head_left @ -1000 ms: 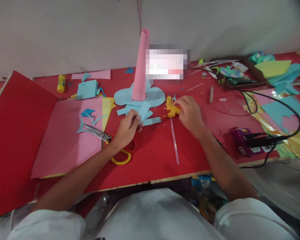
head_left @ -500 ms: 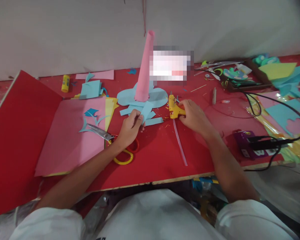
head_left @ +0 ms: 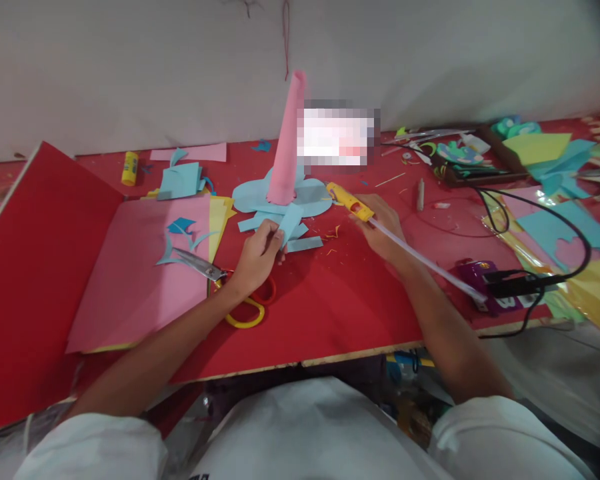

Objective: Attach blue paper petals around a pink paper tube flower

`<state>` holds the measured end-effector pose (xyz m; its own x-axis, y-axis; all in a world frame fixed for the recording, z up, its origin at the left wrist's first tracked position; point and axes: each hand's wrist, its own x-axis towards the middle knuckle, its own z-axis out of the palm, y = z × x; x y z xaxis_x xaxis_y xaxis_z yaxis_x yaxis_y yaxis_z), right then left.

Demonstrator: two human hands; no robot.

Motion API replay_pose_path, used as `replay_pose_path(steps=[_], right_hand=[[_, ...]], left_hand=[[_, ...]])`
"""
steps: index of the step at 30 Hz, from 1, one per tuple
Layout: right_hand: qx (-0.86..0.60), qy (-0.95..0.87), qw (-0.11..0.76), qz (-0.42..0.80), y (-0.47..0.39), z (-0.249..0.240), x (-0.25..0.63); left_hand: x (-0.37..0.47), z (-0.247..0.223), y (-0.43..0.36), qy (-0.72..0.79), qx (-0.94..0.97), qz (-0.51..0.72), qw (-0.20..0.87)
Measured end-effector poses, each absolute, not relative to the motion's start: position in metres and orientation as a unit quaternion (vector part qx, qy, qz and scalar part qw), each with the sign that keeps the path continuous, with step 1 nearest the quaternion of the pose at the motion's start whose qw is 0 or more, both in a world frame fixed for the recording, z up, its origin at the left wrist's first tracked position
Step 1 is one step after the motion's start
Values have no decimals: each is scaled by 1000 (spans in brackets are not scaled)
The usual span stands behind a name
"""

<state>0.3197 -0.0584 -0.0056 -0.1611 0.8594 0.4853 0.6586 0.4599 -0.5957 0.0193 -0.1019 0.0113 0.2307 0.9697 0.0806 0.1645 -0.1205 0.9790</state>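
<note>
A light blue paper strip is pinched in my left hand, over several other blue strips on the table. My right hand grips a yellow glue gun, its nozzle pointing left, close to the blue petal-shaped paper base. A long clear glue stick runs out of the gun's back end toward the lower right. Upright on the blue base stands a pink paper cone. Scissors with red and yellow handles lie beside my left hand, partly over pink sheets.
A yellow glue tube stands at the back left. A red board rises at the left. At the right are a purple box with black cables, a dark tray and coloured papers.
My right hand has tilted the glue gun, so its nozzle swung from pointing away to pointing left. The glue stick swung out to the right. My left hand stays nearly still with the strip.
</note>
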Motion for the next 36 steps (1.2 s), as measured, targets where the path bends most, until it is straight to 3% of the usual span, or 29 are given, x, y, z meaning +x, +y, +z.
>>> replay_pose_path(steps=[13, 25, 36], right_hand=[[-533, -658, 500, 182, -58, -10, 316], [-518, -794, 293, 128, -57, -10, 333], [-537, -798, 233, 142, -61, -2, 332]], left_hand=[[20, 13, -103, 459, 614, 423, 483], [19, 13, -102, 481, 628, 401, 462], [18, 13, -102, 493, 645, 374, 448]])
